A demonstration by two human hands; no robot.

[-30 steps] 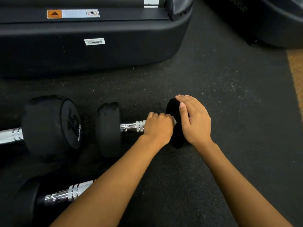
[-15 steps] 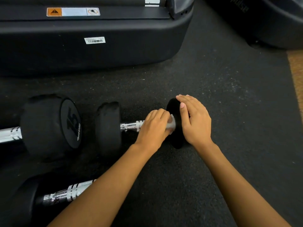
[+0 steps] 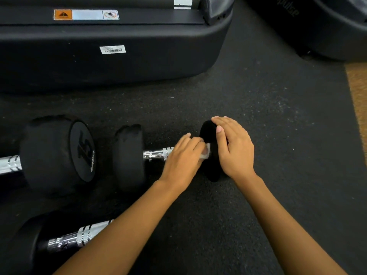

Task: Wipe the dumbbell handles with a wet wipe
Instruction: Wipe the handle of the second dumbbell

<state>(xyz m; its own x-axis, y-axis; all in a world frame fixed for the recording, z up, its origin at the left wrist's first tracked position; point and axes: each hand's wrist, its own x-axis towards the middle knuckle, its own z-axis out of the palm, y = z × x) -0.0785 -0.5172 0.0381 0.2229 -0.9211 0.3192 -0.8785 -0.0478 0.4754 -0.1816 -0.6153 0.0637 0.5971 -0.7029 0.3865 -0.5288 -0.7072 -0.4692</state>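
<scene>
A small black dumbbell lies across the rubber floor, its chrome handle [image 3: 156, 154] showing between the left weight head [image 3: 129, 157] and my left hand [image 3: 183, 160]. That hand wraps over the handle's right end and holds a white wet wipe [image 3: 206, 153] against it, a corner of the wipe peeking out by the thumb. My right hand [image 3: 234, 149] rests with straight fingers over the top of the dumbbell's right head [image 3: 210, 171].
A larger dumbbell marked 15 [image 3: 57, 153] lies at the left, and another dumbbell [image 3: 79, 238] lies at the bottom left under my left forearm. A black machine base [image 3: 119, 62] runs along the back; another black base [image 3: 327, 26] sits at the top right.
My left hand has rotated round the handle, rolling from knuckles-up to fingers reaching over the far side, and the white wipe has come into view. My right hand stayed on the head.
</scene>
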